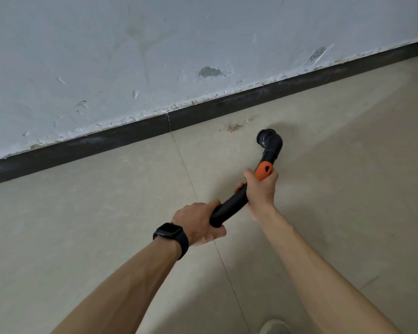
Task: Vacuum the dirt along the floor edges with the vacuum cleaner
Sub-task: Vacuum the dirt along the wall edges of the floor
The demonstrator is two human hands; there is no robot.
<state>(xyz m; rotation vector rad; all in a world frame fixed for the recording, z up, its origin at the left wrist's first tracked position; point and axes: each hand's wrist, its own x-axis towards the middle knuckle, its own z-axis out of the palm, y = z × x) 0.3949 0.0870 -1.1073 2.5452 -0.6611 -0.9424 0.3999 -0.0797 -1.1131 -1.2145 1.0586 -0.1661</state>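
Head view: brush nozzle (268, 141) near skirting (82, 147).

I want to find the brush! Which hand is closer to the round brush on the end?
Right. The right hand grips the tube just below the brush; the left hand holds farther back.

Soft, even daylight, no glare. Faint diffuse shadow on the floor (323, 213) around the brush head (268, 139). Wide-angle bend along the skirting board (82, 148), strongest at the edges. Slightly soft overall; shoe (274, 327) at the bottom blurred.
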